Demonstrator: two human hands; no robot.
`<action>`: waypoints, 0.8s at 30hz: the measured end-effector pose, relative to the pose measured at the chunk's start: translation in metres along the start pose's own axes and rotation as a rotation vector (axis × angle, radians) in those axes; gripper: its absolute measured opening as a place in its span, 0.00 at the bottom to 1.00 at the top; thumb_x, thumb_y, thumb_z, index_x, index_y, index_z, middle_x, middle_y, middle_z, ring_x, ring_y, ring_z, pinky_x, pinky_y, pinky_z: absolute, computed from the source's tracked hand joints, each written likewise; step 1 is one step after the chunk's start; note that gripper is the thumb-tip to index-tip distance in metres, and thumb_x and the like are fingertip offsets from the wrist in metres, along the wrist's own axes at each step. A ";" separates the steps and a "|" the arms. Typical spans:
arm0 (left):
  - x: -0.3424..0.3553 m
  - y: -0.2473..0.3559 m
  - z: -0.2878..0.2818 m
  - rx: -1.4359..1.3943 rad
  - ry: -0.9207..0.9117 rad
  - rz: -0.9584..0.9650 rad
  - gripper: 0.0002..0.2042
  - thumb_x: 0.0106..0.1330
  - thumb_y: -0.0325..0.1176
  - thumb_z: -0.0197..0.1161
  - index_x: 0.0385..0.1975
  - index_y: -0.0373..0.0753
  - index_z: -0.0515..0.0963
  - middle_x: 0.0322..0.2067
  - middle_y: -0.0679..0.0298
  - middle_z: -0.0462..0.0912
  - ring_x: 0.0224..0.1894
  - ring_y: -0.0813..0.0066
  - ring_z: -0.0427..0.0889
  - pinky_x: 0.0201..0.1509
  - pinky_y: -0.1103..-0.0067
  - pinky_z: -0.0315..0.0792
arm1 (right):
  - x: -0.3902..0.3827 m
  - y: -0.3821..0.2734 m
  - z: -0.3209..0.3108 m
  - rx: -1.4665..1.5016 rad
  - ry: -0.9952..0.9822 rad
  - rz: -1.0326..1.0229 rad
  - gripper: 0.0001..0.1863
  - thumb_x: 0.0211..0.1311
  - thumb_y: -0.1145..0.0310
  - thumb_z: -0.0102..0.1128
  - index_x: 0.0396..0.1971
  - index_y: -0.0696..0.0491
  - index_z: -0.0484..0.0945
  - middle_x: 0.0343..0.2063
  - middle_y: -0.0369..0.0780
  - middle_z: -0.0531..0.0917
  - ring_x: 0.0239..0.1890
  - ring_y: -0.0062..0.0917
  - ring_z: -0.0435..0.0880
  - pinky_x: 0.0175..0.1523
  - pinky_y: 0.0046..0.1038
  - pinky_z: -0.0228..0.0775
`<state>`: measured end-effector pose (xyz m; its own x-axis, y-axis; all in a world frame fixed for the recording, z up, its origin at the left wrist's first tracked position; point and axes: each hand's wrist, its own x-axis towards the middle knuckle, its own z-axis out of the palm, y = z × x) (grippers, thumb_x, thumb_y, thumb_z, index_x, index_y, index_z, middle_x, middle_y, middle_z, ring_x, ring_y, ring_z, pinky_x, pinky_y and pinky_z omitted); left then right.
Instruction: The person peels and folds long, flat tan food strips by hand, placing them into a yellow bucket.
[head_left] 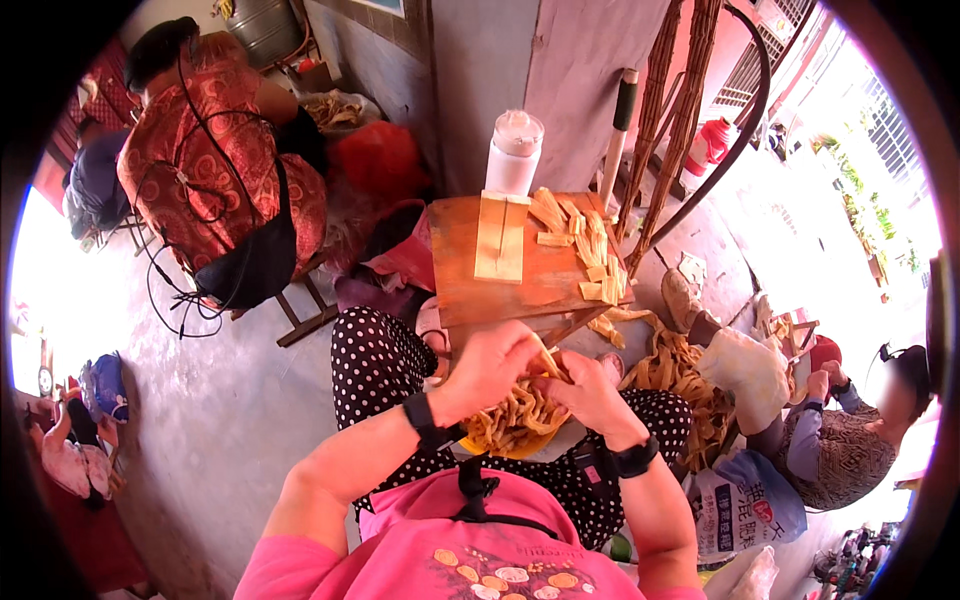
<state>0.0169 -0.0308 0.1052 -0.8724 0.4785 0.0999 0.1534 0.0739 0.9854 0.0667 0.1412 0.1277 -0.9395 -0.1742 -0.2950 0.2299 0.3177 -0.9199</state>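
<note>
From your hands, the wooden tabletop (pixel 455 240) stands at twelve o'clock and a tangled heap of tan strips (pixel 665 372) lies at three. The yellow bowl (pixel 535 446) is at your lap, toward seven o'clock, piled with curled strips (pixel 510 418). Straighter tan bundles (pixel 597 250) rest on the tabletop at one. Your left hand (pixel 497 368) and right hand (pixel 592 398) both appear to pinch one tan strip (pixel 547 360) just above the bowl. It should handle light, limp and easily torn; hold it near its ends, fingertips only.
</note>
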 end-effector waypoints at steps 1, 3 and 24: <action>0.001 0.005 -0.008 -0.015 0.018 -0.028 0.07 0.66 0.31 0.53 0.29 0.34 0.72 0.19 0.68 0.74 0.22 0.83 0.72 0.26 0.85 0.66 | -0.004 -0.003 -0.005 0.076 -0.028 0.066 0.09 0.60 0.71 0.55 0.35 0.61 0.73 0.22 0.33 0.75 0.22 0.13 0.71 0.27 0.18 0.66; -0.002 0.009 -0.016 0.017 0.068 -0.035 0.07 0.67 0.30 0.53 0.28 0.35 0.72 0.18 0.72 0.72 0.20 0.90 0.69 0.23 0.89 0.64 | -0.010 0.007 -0.009 0.124 -0.014 -0.021 0.08 0.61 0.70 0.55 0.34 0.61 0.72 0.22 0.32 0.75 0.22 0.13 0.71 0.27 0.17 0.66; 0.000 0.057 -0.048 0.644 -0.554 0.162 0.18 0.65 0.34 0.51 0.54 0.36 0.70 0.45 0.57 0.79 0.49 0.58 0.75 0.66 0.59 0.48 | -0.007 -0.031 -0.022 -0.394 -0.020 -0.339 0.08 0.58 0.68 0.55 0.27 0.57 0.77 0.19 0.49 0.76 0.24 0.43 0.77 0.27 0.33 0.67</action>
<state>0.0037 -0.0684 0.1677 -0.4903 0.8714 -0.0142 0.6357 0.3687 0.6782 0.0601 0.1530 0.1640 -0.9387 -0.3447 -0.0062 -0.2028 0.5667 -0.7986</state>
